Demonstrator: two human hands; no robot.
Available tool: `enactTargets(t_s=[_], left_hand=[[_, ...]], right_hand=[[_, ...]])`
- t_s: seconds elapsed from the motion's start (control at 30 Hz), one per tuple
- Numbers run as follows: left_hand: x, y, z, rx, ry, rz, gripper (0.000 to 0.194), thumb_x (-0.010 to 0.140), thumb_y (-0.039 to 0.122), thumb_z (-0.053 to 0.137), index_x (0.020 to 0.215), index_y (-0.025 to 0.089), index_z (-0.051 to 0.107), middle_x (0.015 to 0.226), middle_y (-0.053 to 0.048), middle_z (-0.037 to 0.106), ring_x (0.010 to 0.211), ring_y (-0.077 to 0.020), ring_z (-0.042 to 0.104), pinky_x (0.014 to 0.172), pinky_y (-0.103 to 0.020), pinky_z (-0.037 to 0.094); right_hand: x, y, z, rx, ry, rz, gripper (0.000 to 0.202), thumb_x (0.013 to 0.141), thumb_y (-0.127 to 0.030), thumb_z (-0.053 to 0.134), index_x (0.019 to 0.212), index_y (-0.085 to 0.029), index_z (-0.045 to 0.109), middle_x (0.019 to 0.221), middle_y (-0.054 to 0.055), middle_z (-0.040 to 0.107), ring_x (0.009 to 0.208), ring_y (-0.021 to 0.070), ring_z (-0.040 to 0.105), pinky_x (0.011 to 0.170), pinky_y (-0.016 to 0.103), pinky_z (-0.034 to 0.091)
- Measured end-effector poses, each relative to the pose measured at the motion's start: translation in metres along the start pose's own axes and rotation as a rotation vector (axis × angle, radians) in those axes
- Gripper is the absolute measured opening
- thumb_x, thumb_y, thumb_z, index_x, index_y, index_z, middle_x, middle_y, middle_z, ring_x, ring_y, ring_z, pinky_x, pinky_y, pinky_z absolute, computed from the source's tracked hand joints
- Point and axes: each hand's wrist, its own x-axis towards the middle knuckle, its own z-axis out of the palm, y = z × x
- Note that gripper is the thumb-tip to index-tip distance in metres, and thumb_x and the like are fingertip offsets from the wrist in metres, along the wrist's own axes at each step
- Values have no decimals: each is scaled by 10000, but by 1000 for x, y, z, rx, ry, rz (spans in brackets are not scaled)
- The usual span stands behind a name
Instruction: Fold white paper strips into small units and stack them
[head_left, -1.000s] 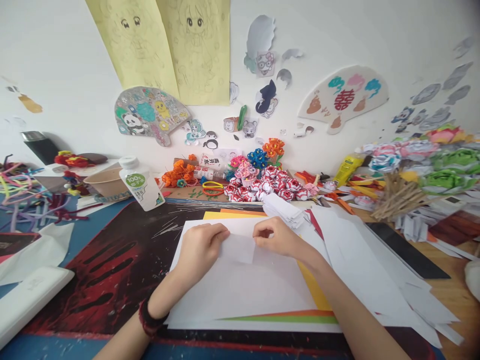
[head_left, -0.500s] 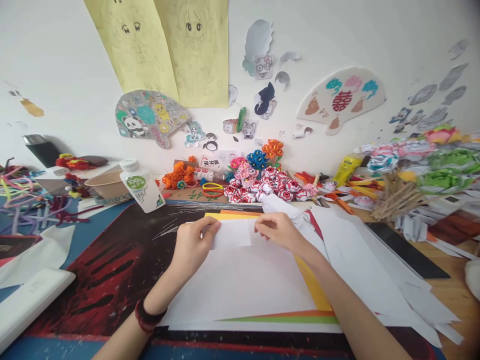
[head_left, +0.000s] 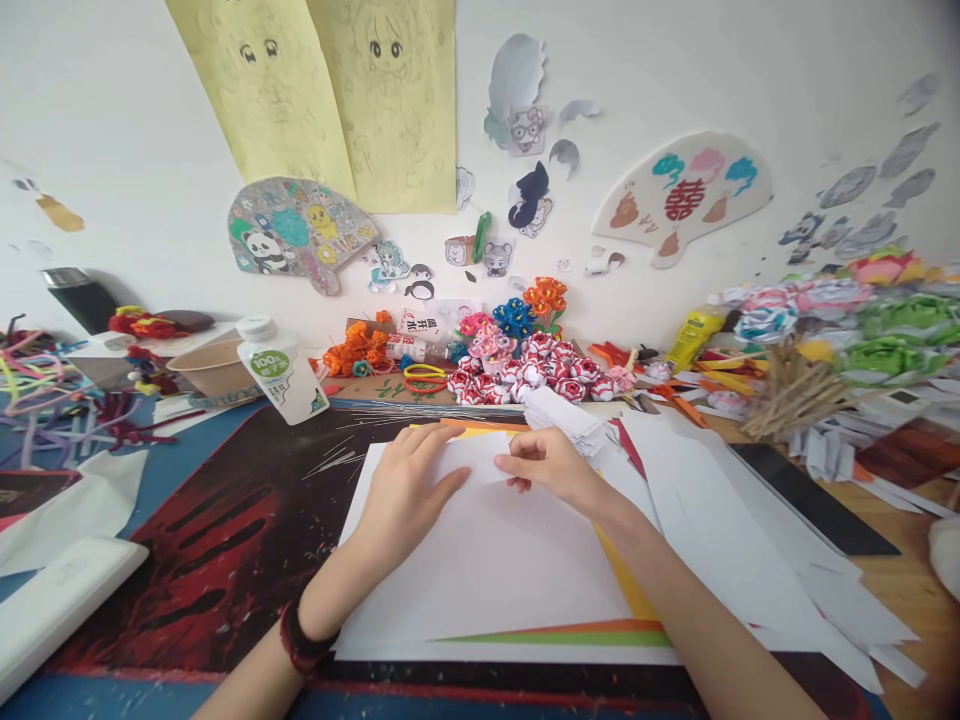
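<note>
A small white paper piece (head_left: pixel 480 458) is between my two hands, over a large white sheet (head_left: pixel 510 570) on a stack with yellow, orange and green edges. My right hand (head_left: pixel 551 465) pinches the right end of the small piece between thumb and fingers. On its left side, my left hand (head_left: pixel 405 490) has its fingers stretched over the paper and its thumb apart, pointing right; its fingertips partly overlap the piece. A dark band circles my left wrist.
White bottle (head_left: pixel 281 370) at back left, beside a brown bowl (head_left: pixel 214 368). Red-and-white paper flowers (head_left: pixel 551 370) stand behind the stack. Loose white sheets (head_left: pixel 720 510) and a black flat object (head_left: pixel 814 500) lie right. A white case (head_left: pixel 64 610) is at left.
My left hand has gone from pinching the small paper's left edge to spreading its fingers over it. My right hand has moved slightly left and now grips the right end.
</note>
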Motion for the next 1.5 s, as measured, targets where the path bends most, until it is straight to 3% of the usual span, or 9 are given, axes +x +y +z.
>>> enactTargets(t_s=[0.13,0.33,0.53,0.63,0.87,1.0,1.13,1.33,1.5], left_hand=[[-1,4,2,124,-70,78,525,817,382,645,1296,239,482,1303,-91,555,1109,-278,511,871,-399,404],[-2,3,1,170,-93,58,514,838,394,622,1307,245,474,1239,-88,600,1095,-278,529,862,-400,388],[-1,0,3,-42,-100,-43,505,850,412,599,1310,252,465,1218,-84,628,1075,-267,575,881,-402,427],[0,2,4,-136,-119,-67,465,870,419,563,1294,241,491,1218,-98,633,1069,-268,590,892,-400,443],[0,9,-1,-351,-165,-119,380,952,388,394,1250,214,552,1197,-94,646,1034,-233,601,896,-340,446],[0,7,-2,-466,-192,-203,416,976,408,295,1116,177,611,961,-58,686,829,-189,608,733,-261,451],[1,4,-1,-539,-167,-313,480,963,475,292,888,135,623,799,-43,641,741,-170,556,669,-254,427],[1,5,-4,-714,-229,-450,523,934,540,312,861,133,633,758,-35,636,709,-174,547,649,-262,438],[1,7,-7,-744,-275,-455,508,907,565,372,759,139,606,707,-19,594,634,-141,493,560,-230,387]], right_hand=[[0,0,-1,1,51,13,397,729,-496,702,632,-126,595,557,16,589,502,112,560,493,222,423],[-2,-4,0,14,55,5,388,759,-501,677,674,-129,607,544,5,579,511,112,557,521,230,433],[-2,-11,2,41,-57,-76,484,779,-510,657,1093,-144,619,823,53,650,550,103,552,504,225,439],[-2,-11,5,19,-84,-103,517,772,-488,673,1175,-177,588,942,64,640,585,103,553,518,228,465],[-4,-13,4,-17,-56,-94,421,817,-398,640,1163,-165,594,752,24,621,612,128,580,551,241,475],[-5,-13,3,17,-50,-77,375,835,-335,606,1166,-159,592,723,19,617,622,136,591,554,243,468],[-4,-13,2,73,-74,-52,318,799,-305,643,1079,-155,624,810,36,637,632,127,589,561,239,470],[-3,-11,-3,145,-108,-9,414,689,-335,757,1039,-138,657,827,39,658,681,136,585,598,241,481],[-6,-12,-5,138,-201,39,373,649,-367,790,899,-111,689,868,61,680,768,178,624,686,283,507]])
